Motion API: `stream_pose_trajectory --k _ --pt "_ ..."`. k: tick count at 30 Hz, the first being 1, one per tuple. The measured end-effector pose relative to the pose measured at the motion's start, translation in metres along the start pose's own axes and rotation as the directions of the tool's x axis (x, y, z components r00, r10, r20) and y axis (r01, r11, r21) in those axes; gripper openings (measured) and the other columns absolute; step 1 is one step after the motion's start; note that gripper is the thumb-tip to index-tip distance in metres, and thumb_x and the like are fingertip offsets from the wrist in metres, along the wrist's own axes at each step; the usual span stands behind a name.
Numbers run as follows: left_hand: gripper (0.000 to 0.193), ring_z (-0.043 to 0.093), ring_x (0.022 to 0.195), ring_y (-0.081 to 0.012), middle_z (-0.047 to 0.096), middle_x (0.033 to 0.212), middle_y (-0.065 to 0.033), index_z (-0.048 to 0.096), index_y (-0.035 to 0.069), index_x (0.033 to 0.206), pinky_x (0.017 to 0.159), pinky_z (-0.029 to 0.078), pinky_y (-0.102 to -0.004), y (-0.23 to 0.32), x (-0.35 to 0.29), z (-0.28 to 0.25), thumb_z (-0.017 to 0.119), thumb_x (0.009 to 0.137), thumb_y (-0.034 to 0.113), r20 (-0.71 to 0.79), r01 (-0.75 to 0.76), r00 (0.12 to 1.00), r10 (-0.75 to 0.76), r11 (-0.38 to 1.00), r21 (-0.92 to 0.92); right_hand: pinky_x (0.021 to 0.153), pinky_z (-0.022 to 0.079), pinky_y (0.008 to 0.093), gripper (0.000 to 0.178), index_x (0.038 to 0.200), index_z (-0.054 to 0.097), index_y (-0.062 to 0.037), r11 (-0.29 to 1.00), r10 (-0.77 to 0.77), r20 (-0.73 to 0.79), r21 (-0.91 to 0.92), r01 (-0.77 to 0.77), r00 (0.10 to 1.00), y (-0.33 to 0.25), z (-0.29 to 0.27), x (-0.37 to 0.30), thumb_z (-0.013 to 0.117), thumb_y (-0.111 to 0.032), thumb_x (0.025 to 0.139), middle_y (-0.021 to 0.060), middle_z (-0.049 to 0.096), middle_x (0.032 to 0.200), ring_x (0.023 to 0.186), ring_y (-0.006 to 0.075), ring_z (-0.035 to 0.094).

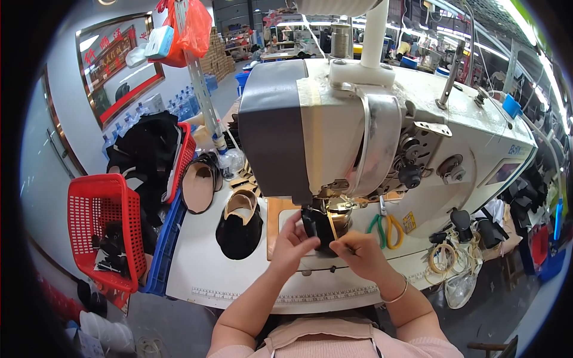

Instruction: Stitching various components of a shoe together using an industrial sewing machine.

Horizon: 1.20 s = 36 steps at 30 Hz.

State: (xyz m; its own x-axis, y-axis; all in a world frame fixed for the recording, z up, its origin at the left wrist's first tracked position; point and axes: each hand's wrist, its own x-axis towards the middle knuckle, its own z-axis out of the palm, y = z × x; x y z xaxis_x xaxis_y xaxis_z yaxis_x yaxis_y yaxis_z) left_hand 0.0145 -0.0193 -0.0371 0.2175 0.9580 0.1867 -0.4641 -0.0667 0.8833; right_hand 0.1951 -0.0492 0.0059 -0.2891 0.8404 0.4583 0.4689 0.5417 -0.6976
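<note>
Under the needle area of a large white and grey sewing machine [271,131] is a black shoe upper [316,225] with a pale edge on its right. My left hand [291,240] holds its left side, thumb across the front and fingers at the side. My right hand [359,252] is closed at its right edge, thumb and fingers pressed together there; the fingertips are partly hidden. A black shoe upper with a beige lining [240,230] lies on the white table [197,256] left of my left hand.
Green-and-orange-handled pliers [393,231] lie right of the needle. Rolls of beige tape [443,258] sit farther right. At left are a red basket [98,200] with black pieces, a blue crate [164,244], and a black upper with a beige inside [199,184]. A ruler strip [286,296] runs along the front edge.
</note>
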Motion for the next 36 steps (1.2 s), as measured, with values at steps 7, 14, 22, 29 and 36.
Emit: stream_pose_trajectory --k 7,14,22,29,36 --pt "0.069 0.054 0.099 -0.0134 0.055 0.109 -0.0073 0.028 0.003 0.133 0.085 0.045 -0.0262 -0.006 -0.024 0.013 0.062 0.074 -0.007 -0.016 -0.044 0.999 0.043 0.997 -0.068 0.055 0.038 0.0261 0.023 0.073 0.058 0.0011 0.981 0.006 0.005 0.196 -0.007 1.0 0.006 0.007 -0.002 0.063 -0.018 0.085 0.0038 0.05 0.062 0.061 0.0099 0.044" --pt "0.069 0.056 0.091 -0.0107 0.057 0.105 -0.0066 0.028 0.002 0.134 0.079 0.046 -0.0239 0.005 -0.009 0.011 0.062 0.074 -0.006 -0.032 -0.014 0.999 0.011 0.998 -0.067 0.05 0.035 0.0231 0.023 0.073 0.059 0.0006 0.959 0.208 0.141 0.166 -0.23 0.968 0.002 0.0 0.014 0.061 -0.018 0.086 -0.0004 0.049 0.059 0.056 0.0056 0.041" --pt "0.066 0.057 0.09 -0.0114 0.058 0.103 -0.0068 0.028 -0.001 0.132 0.08 0.045 -0.0244 0.012 0.001 0.011 0.062 0.075 -0.005 -0.05 0.03 0.998 -0.037 0.989 -0.144 0.049 0.032 0.019 0.015 0.082 0.062 -0.0005 0.891 0.252 0.179 0.34 -0.3 0.951 0.007 0.001 0.015 0.061 -0.015 0.086 -0.0067 0.048 0.062 0.056 0.0018 0.038" --pt "0.059 0.057 0.092 -0.012 0.058 0.101 -0.0077 0.031 -0.005 0.128 0.082 0.045 -0.0242 0.019 0.009 0.012 0.061 0.077 -0.004 -0.074 0.041 0.996 -0.051 0.991 -0.126 0.049 0.032 0.0194 0.016 0.082 0.062 -0.0011 0.892 0.264 0.134 0.343 -0.295 0.955 0.002 0.002 0.018 0.06 -0.017 0.086 -0.0071 0.048 0.062 0.057 0.002 0.038" --pt "0.046 0.058 0.084 -0.0086 0.06 0.093 -0.0052 0.041 -0.004 0.116 0.072 0.046 -0.0186 0.028 0.02 0.007 0.065 0.078 0.003 -0.098 0.107 0.988 -0.118 0.988 -0.112 0.05 0.037 0.0241 0.013 0.083 0.061 -0.0007 0.999 -0.009 -0.104 0.033 0.012 0.995 -0.001 0.01 0.007 0.064 -0.013 0.082 0.0046 0.053 0.06 0.053 0.0107 0.044"
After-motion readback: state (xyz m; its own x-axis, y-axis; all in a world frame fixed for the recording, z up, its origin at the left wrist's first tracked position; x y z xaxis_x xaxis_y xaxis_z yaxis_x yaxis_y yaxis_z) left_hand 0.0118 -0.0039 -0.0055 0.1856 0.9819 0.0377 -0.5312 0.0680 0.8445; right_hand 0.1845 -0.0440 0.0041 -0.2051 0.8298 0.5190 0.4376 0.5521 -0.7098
